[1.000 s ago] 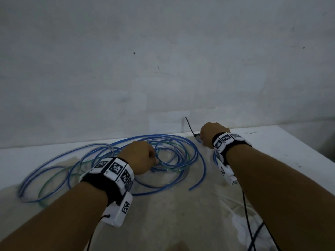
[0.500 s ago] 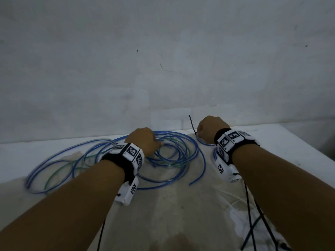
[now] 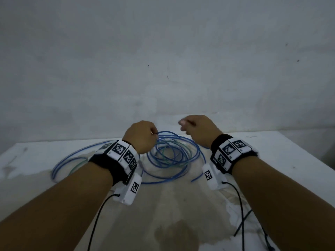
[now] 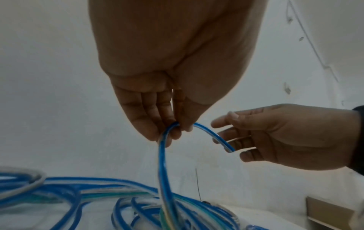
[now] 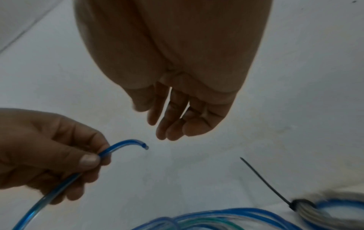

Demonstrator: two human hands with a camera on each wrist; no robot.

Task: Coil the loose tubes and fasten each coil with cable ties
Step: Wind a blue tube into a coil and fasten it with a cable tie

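Above table [image 3: 272,160], my left hand [image 3: 140,137] pinches blue tube [image 4: 163,163] near its free end, lifted off loose tubes [image 3: 170,156]. My right hand [image 3: 197,129] at 3 o'clock, fingers relaxed, empty. Tied coil [image 5: 325,210] with black cable tie [image 5: 265,182] at 5 o'clock.

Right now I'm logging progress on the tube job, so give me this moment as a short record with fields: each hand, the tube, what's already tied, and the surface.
left hand: pinches the blue tube near its end, lifted above the table
right hand: fingers relaxed, holds nothing, close to the tube's open tip
loose tubes: blue and green loops spread on the table, untied
tied coil: small, bound by a black cable tie, tail sticking up
table: white, stained
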